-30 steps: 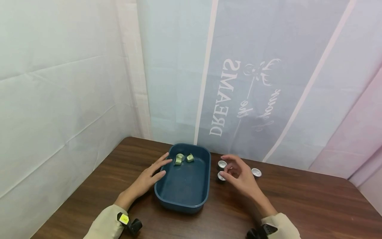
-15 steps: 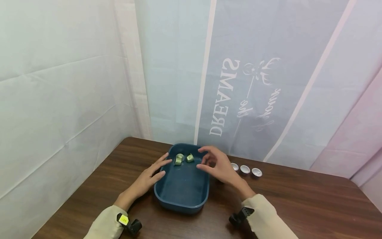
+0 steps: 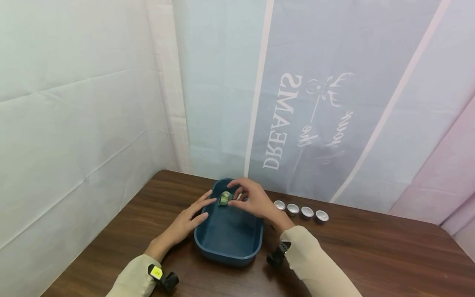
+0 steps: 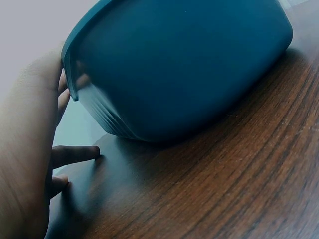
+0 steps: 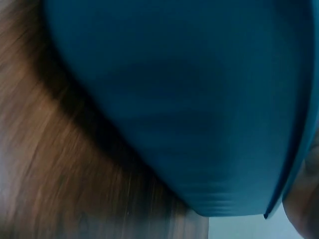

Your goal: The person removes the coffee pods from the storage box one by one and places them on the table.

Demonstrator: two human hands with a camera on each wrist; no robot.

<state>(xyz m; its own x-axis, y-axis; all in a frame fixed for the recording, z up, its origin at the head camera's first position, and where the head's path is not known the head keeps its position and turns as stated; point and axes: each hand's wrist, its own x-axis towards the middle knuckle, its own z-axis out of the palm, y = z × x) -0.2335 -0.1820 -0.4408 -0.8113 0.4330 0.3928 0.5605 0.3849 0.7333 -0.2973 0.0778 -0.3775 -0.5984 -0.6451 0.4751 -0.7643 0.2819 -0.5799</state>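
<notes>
A blue plastic basin (image 3: 228, 243) stands on the table. At its far end lie small green coffee capsules (image 3: 224, 201); one is partly hidden by my right hand. My left hand (image 3: 186, 218) rests at the basin's left side, fingers extended to the rim; the left wrist view shows this hand (image 4: 30, 139) beside the basin wall (image 4: 189, 64). Reaching over the right rim, my right hand (image 3: 254, 200) has its thumb and fingers apart, close to the capsules. In the right wrist view the basin's outer wall (image 5: 189, 99) hides most of that hand.
Right of the basin, several silver-lidded capsules (image 3: 307, 212) stand in a row on the dark wooden table (image 3: 371, 243). A printed curtain (image 3: 315, 123) hangs behind the far edge, and a pale cloth wall (image 3: 81, 123) borders the left.
My right hand has moved left, from beside the silver-lidded capsules to inside the basin above the green capsules. More of the silver row now shows. The left hand stays put.
</notes>
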